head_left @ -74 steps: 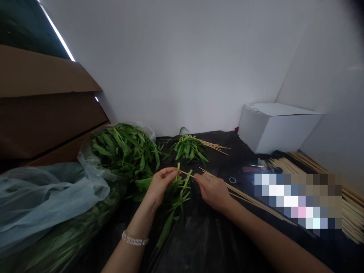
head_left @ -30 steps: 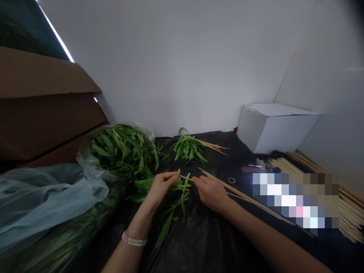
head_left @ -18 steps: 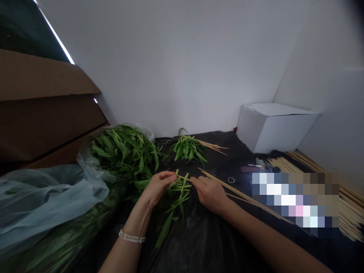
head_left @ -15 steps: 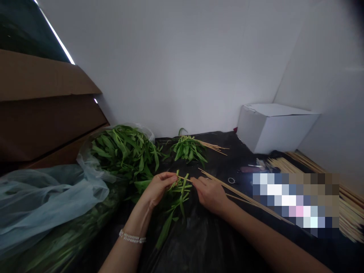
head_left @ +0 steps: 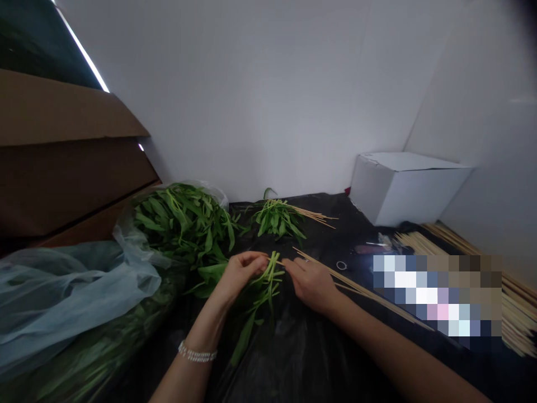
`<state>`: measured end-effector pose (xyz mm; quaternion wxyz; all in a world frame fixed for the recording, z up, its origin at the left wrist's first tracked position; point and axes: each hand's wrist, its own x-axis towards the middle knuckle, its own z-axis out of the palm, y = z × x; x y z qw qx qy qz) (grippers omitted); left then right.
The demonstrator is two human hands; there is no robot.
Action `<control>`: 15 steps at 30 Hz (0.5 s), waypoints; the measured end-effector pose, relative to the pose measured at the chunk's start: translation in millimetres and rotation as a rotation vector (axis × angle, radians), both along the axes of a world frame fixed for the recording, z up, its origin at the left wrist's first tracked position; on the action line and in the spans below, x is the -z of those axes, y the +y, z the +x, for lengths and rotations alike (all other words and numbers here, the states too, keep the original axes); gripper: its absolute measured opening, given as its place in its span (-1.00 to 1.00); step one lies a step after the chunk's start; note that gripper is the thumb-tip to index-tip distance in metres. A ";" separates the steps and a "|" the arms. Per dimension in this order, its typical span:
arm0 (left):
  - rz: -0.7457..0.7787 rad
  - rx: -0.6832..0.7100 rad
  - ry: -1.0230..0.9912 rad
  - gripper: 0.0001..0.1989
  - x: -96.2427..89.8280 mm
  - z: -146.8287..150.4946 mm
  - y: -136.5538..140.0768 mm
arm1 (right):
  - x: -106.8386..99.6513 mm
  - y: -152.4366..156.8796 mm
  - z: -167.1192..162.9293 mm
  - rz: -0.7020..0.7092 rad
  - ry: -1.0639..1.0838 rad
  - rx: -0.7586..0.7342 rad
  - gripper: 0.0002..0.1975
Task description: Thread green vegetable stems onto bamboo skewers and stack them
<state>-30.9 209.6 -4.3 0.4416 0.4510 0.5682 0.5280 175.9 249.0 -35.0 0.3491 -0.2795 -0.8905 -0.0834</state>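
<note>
My left hand (head_left: 243, 274), a beaded bracelet at its wrist, is closed in a pinch at several leafy green stems (head_left: 271, 274). My right hand (head_left: 311, 282) grips a thin bamboo stick (head_left: 282, 263), a short length of which shows between my two hands. The pale stem ends lie bunched across that stick, and their long leaves hang down below my left hand. What lies right under the left fingertips is hidden. Past my hands rests a bundle of leafy stems on sticks (head_left: 280, 218). Loose bamboo sticks (head_left: 377, 299) lie beside my right hand.
To the left are an open plastic bag of greens (head_left: 184, 218), a bluish plastic bag (head_left: 79, 296) and a cardboard box (head_left: 62, 173). A white box (head_left: 413, 193), a small ring (head_left: 341, 266) and a pile of sticks (head_left: 518, 324) are on the right. Black sheeting (head_left: 302, 358) covers the surface.
My left hand has shifted slightly right, towards the right hand. The stem ends, earlier spaced apart along the stick, now sit close together near my right fingertips.
</note>
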 end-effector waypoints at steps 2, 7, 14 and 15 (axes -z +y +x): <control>0.080 -0.082 0.123 -0.68 0.8 -4.0 1.8 | -4.2 1.6 2.5 -0.010 0.044 0.010 -0.75; 0.168 0.016 0.646 -0.90 9.8 -3.0 2.3 | -8.6 0.1 3.2 -0.020 0.081 -0.026 -0.74; 0.154 0.172 1.101 -0.87 13.4 9.8 -1.8 | -2.6 -0.8 0.8 -0.012 0.036 -0.036 -0.78; 0.143 0.187 1.117 -0.87 12.9 10.7 -2.3 | -2.6 -1.0 0.5 -0.011 0.033 -0.034 -0.78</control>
